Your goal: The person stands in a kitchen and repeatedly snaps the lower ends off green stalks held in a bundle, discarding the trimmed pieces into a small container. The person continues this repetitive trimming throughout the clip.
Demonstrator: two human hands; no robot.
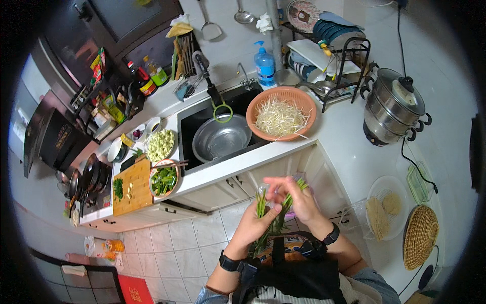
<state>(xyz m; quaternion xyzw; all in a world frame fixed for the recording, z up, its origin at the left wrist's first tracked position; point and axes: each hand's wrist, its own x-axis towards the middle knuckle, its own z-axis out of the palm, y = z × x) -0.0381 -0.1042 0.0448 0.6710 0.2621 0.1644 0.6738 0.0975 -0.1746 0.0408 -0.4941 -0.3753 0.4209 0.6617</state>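
Both hands hold thin green stalks, with feathery leaves hanging down, in front of the body. My left hand [255, 224] grips one bunch of green stalks [261, 203], its thumb across them. Beside it, my right hand [300, 199] has another bunch of stalks [287, 201] against its palm, with its fingers slightly blurred and reaching towards the left hand. Below the hands, the leafy lower parts hang against the apron. A pink bag or container, partly hidden, lies behind the right hand.
Ahead, a metal basin [222, 138] sits in the sink, beside an orange colander [281, 91] of bean sprouts. Leftward are a cutting board [140, 197], a bowl of cut greens [163, 192] and chopped cauliflower [160, 145]. A steamer [391, 110] stands on the right counter.
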